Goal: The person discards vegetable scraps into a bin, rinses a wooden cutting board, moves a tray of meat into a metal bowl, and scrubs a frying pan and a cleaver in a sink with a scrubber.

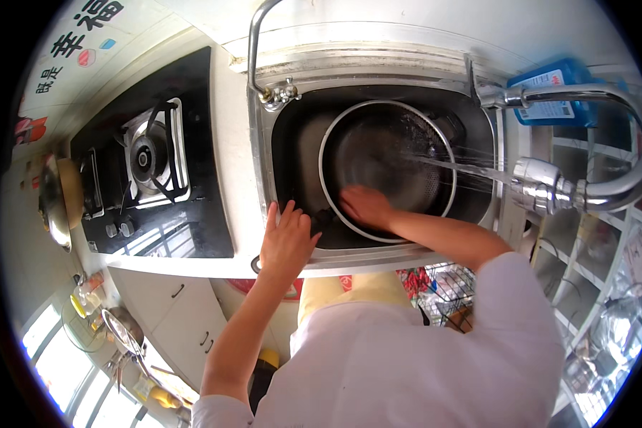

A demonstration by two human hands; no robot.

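A wide round pot with a bright metal rim sits in the dark sink basin. Inside it, my right hand reaches down to the near left wall, its fingers blurred; whether they hold anything is hidden. My left hand rests over the sink's near left edge with its fingers spread, holding nothing. Just right of those fingers is one dark side handle of the pot. Water from the chrome faucet head sprays leftward into the pot, near small perforations in its right wall.
A second metal tap stands at the sink's back left corner. Left of the sink is a black gas stove with a burner. A blue bottle stands behind the curved faucet. White shelving runs along the right.
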